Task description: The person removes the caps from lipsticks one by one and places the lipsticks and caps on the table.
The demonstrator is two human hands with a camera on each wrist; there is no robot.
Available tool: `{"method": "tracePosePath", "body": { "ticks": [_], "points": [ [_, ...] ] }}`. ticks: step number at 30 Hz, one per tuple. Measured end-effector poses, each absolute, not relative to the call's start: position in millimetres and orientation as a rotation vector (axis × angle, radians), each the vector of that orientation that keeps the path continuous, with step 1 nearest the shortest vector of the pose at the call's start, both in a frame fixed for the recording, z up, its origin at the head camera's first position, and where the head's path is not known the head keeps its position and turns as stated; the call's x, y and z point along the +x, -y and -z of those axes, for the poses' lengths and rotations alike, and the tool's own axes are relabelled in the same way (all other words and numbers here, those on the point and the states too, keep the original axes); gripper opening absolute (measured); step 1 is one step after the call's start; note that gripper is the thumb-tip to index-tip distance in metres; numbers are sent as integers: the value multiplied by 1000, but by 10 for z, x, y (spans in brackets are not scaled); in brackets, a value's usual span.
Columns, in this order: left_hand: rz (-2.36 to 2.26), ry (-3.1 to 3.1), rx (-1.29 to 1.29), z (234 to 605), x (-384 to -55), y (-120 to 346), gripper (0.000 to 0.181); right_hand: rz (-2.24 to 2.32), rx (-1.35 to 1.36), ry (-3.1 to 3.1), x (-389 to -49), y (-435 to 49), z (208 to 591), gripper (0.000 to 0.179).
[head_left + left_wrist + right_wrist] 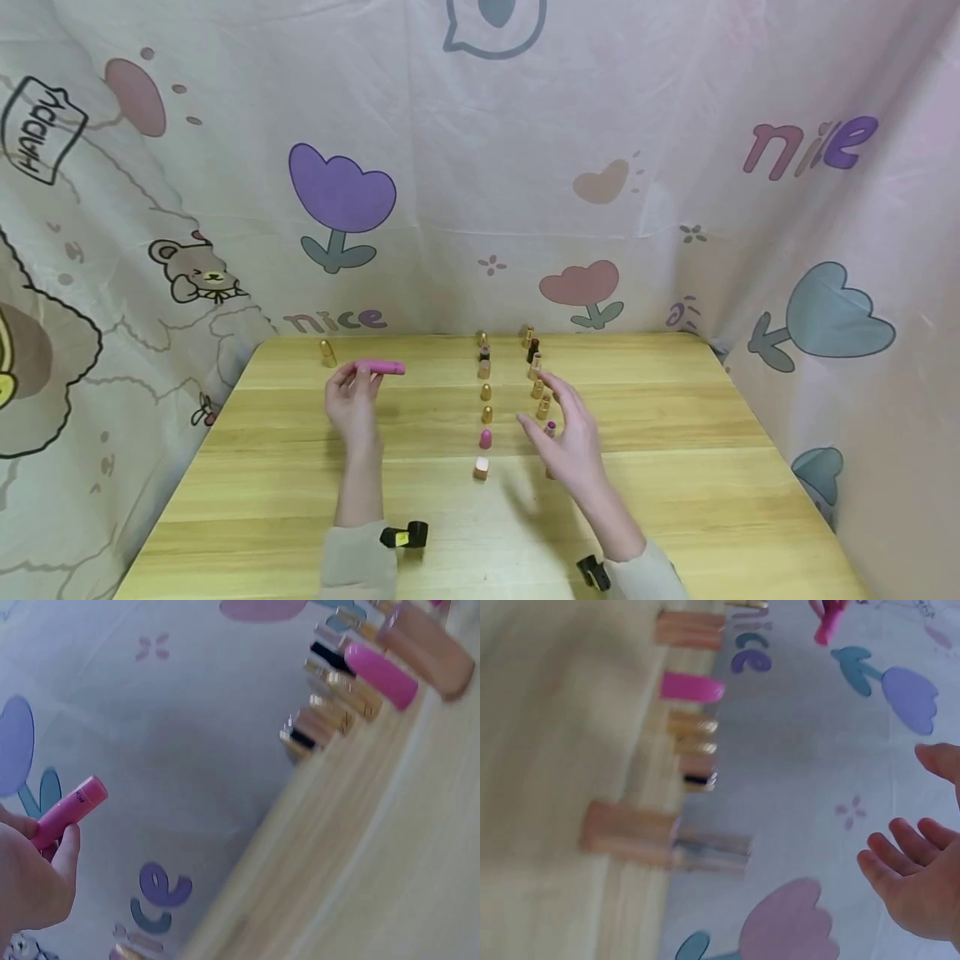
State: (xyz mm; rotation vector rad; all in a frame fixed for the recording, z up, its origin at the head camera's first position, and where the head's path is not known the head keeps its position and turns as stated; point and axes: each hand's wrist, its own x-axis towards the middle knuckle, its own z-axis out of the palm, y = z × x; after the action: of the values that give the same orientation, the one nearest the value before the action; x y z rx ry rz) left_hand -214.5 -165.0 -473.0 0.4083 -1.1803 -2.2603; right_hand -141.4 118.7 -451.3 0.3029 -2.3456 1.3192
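My left hand [349,412] pinches a pink lipstick tube [386,367] between thumb and fingers, above the left part of the table. The tube lies almost level, and in the left wrist view small dark lettering shows near its end. My right hand [576,437] has its thumb and fingers spread apart, with nothing between them. It is beside the right-hand row of uncapped lipsticks, and hides part of that row. One lipstick with a magenta tip [551,428] shows between thumb and fingers in the head view.
Lipstick caps stand in a row down the middle, among them a pink cap [486,439] and a square-topped cap [482,468] nearest me. A gold lipstick [327,353] stands at the back left of the wooden table [247,467]. A printed curtain [450,167] hangs behind.
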Motion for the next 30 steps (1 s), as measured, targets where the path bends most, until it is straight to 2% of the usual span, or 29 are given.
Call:
{"method": "tracePosePath", "body": {
  "ticks": [7, 17, 26, 30],
  "points": [
    [2311, 1260, 296, 4561, -2072, 1387, 24, -1283, 521, 2244, -1628, -865, 4394, 63],
    [2355, 1381, 132, 4459, -1965, 1079, 25, -1215, 651, 2320, -1822, -513, 4370, 59],
    [2384, 1493, 43, 4450, -1922, 917, 26, -1272, 602, 2243, -1869, -418, 4468, 30],
    [2373, 1556, 43, 4462, -1917, 916, 31, -1303, 580, 2189, -1883, -416, 4503, 24]
  ]
}}
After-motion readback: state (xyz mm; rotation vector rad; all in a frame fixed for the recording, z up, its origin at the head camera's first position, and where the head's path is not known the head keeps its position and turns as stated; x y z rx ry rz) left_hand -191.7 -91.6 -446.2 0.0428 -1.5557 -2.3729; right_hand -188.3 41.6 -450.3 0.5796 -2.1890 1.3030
